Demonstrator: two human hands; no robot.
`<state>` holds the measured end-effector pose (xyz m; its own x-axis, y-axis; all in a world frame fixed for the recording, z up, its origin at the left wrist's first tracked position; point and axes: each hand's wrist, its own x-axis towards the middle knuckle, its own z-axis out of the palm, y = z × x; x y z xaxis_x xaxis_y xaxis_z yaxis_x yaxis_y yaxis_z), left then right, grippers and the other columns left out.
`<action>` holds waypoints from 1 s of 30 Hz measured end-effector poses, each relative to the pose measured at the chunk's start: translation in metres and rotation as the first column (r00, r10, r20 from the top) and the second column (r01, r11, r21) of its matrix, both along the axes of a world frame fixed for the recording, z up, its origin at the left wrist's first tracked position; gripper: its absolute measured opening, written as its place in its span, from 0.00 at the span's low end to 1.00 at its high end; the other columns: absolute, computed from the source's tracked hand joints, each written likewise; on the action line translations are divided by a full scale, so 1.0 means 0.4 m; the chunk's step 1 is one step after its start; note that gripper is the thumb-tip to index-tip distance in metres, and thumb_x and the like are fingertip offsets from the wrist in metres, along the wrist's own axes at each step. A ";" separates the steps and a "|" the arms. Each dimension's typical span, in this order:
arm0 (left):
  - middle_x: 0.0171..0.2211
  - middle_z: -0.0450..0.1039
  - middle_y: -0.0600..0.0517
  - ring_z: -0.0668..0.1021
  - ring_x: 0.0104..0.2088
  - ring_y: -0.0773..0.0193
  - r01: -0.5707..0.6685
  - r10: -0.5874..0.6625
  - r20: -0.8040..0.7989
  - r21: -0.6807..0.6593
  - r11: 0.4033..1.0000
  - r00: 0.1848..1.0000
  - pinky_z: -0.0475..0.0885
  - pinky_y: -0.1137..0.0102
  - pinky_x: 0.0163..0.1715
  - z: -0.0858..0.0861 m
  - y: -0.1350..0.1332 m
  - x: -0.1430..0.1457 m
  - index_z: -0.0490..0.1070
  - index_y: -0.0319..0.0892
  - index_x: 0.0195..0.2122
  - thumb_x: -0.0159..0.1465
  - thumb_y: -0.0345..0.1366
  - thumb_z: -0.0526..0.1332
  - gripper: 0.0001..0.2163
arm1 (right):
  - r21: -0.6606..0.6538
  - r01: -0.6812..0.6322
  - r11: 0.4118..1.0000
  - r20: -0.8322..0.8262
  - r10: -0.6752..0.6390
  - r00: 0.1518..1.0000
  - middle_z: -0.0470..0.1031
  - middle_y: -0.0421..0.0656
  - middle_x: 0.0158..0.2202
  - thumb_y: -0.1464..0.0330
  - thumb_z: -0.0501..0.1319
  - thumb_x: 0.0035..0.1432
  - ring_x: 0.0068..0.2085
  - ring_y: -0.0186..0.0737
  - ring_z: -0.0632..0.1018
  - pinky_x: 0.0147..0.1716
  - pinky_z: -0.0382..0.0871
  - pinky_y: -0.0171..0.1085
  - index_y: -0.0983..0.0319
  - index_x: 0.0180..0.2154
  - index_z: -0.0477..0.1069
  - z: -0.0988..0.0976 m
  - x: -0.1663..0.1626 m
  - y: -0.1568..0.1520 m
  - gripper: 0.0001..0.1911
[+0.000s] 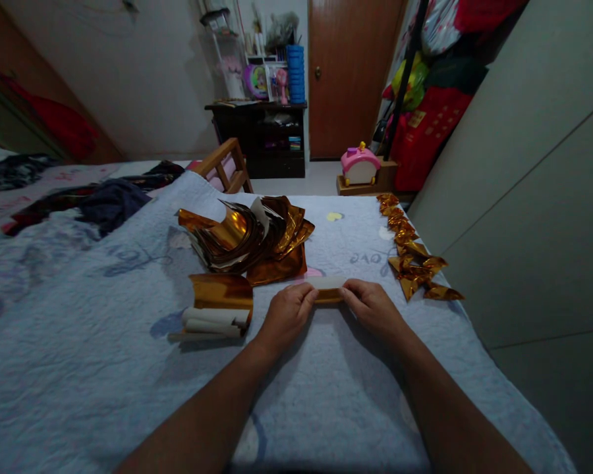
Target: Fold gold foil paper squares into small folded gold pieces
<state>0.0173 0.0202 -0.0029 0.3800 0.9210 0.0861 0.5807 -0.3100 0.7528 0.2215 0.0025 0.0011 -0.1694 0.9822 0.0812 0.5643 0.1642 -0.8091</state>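
Seen from above, a person's two bare forearms reach forward over a bed covered with a pale blue quilt (103,342). The left hand (287,313) and the right hand (373,306) lie close together on the quilt, and between them sits a narrow folded strip of paper (329,288), gold on one face and white on the other. Each hand pinches one end of it: the left grip is closed on the strip's left end and the right grip on its right end, fingertips pressing it down against the quilt.

Just behind the hands lies a loose pile of curled gold foil sheets (250,237). To the left of the left hand, a few more sheets (217,306) are rolled up, showing their white backs. To the right, a row of small folded gold pieces (412,253) runs along the bed's edge, beside a plain pale wardrobe front (534,197).

Dark clothes (103,197) lie crumpled on the far left of the bed. Beyond the bed stand a wooden chair (226,164), a dark shelf unit (271,138), a brown door (348,79) and a pink toy (359,164) on the floor.
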 end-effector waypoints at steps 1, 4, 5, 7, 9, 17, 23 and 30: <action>0.33 0.77 0.49 0.77 0.36 0.59 -0.018 0.018 0.012 -0.011 1.000 1.000 0.67 0.68 0.37 -0.001 0.000 0.002 0.76 0.41 0.35 0.71 0.39 0.52 0.14 | 0.004 0.023 1.000 0.007 -0.023 1.000 0.76 0.41 0.28 0.64 0.55 0.64 0.31 0.40 0.75 0.33 0.63 0.36 0.61 0.30 0.73 -0.002 -0.002 0.001 0.13; 0.32 0.77 0.51 0.77 0.35 0.60 -0.063 0.064 0.035 -0.020 0.998 0.997 0.66 0.69 0.37 -0.003 0.001 0.009 0.75 0.42 0.34 0.68 0.37 0.56 0.10 | 0.020 0.079 0.997 0.046 -0.079 0.996 0.73 0.39 0.25 0.67 0.58 0.61 0.29 0.38 0.72 0.31 0.61 0.36 0.60 0.27 0.70 -0.008 -0.011 0.002 0.10; 0.32 0.77 0.51 0.77 0.35 0.60 -0.076 0.076 0.033 -0.017 0.997 0.997 0.66 0.69 0.37 -0.004 0.002 0.011 0.75 0.42 0.33 0.67 0.35 0.57 0.08 | 0.026 0.092 0.995 0.057 -0.093 0.994 0.73 0.39 0.25 0.68 0.59 0.59 0.28 0.37 0.72 0.31 0.60 0.35 0.60 0.27 0.69 -0.010 -0.015 0.003 0.09; 0.33 0.77 0.52 0.77 0.35 0.60 -0.095 0.095 0.013 -0.003 0.995 0.995 0.65 0.69 0.37 -0.007 0.003 0.016 0.75 0.43 0.33 0.66 0.33 0.59 0.06 | 0.033 0.109 0.994 0.071 -0.111 0.991 0.71 0.38 0.25 0.70 0.60 0.57 0.28 0.37 0.70 0.31 0.60 0.35 0.60 0.27 0.68 -0.017 -0.021 0.004 0.07; 0.32 0.77 0.52 0.77 0.35 0.60 -0.102 0.103 -0.032 0.022 0.995 0.994 0.65 0.68 0.37 -0.012 0.005 0.019 0.74 0.43 0.32 0.65 0.32 0.61 0.05 | 0.042 0.112 0.993 0.088 -0.116 0.989 0.70 0.38 0.26 0.72 0.60 0.56 0.28 0.36 0.69 0.31 0.59 0.35 0.60 0.27 0.66 -0.027 -0.024 0.007 0.06; 0.41 0.75 0.46 0.73 0.44 0.52 -0.162 0.225 -0.322 0.212 0.964 0.920 0.66 0.62 0.46 -0.025 -0.001 0.017 0.71 0.41 0.42 0.63 0.36 0.65 0.08 | 0.229 0.145 0.962 0.392 -0.228 0.891 0.72 0.45 0.36 0.71 0.63 0.54 0.39 0.46 0.71 0.40 0.60 0.40 0.60 0.35 0.69 -0.063 -0.018 0.010 0.05; 0.44 0.71 0.47 0.71 0.48 0.51 -0.209 0.263 -0.360 0.183 0.961 0.895 0.65 0.61 0.49 -0.025 -0.002 0.017 0.71 0.43 0.42 0.62 0.40 0.66 0.10 | 0.242 0.239 0.941 0.523 -0.333 0.784 0.72 0.47 0.40 0.62 0.66 0.57 0.44 0.50 0.70 0.42 0.59 0.42 0.61 0.39 0.72 -0.061 -0.014 -0.002 0.10; 0.40 0.74 0.49 0.72 0.46 0.53 -0.176 0.193 -0.277 0.085 0.981 0.941 0.65 0.63 0.45 -0.008 0.004 0.024 0.73 0.43 0.40 0.60 0.35 0.67 0.07 | 0.207 0.231 0.951 0.533 -0.307 0.788 0.71 0.47 0.41 0.61 0.66 0.57 0.44 0.51 0.70 0.42 0.58 0.43 0.61 0.39 0.73 -0.060 -0.012 0.000 0.11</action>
